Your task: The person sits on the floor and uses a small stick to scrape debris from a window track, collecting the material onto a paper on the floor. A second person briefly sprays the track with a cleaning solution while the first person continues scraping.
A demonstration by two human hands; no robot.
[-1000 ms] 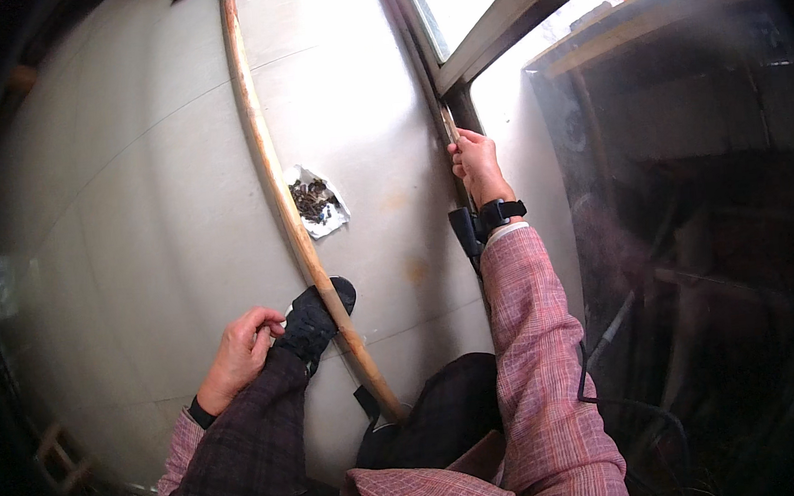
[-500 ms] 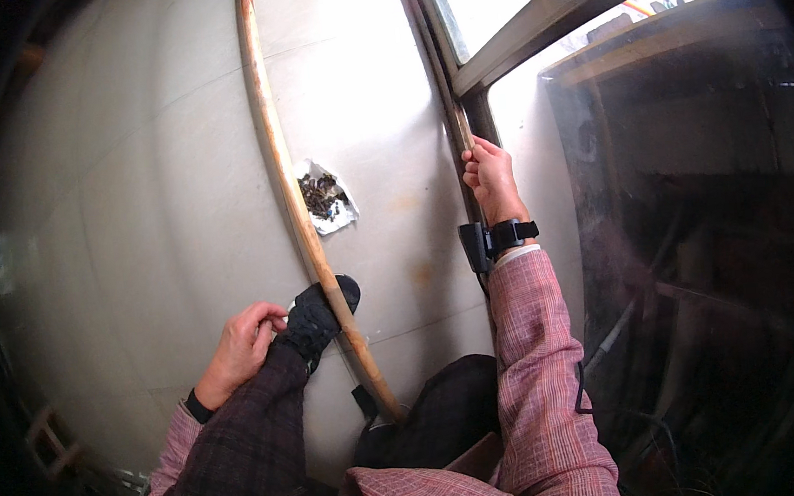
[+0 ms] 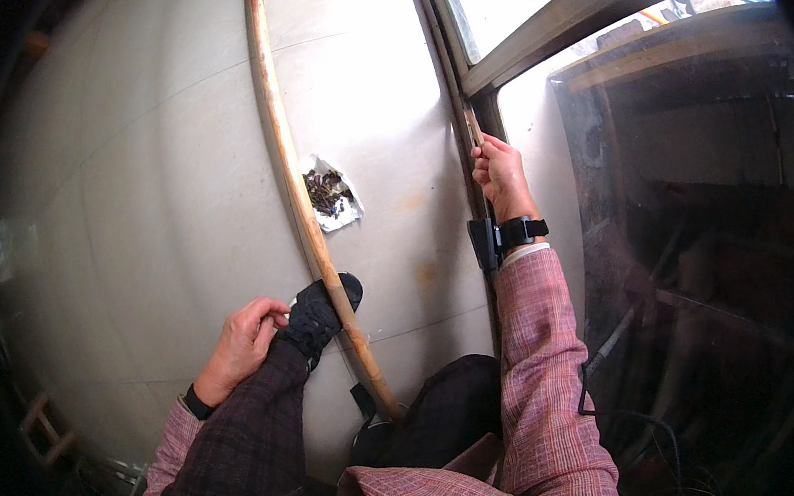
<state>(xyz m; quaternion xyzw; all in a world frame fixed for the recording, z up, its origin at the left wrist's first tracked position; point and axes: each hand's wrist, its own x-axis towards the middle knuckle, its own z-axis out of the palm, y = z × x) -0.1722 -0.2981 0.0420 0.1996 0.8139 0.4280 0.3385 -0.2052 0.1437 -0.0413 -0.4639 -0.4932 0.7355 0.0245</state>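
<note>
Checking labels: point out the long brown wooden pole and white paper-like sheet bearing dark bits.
Long brown wooden pole point(image 3: 298, 190), head view, mid-shaft.
White paper-like sheet point(image 3: 341, 219), head view, bare lower edge.

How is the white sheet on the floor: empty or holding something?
Holding something: small dark bits lie on the white sheet.

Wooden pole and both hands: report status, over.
Right hand pinching thin stick beside dark frame. Left hand at black shoe. Wooden pole crossing over shoe, white paper beside it.
</note>
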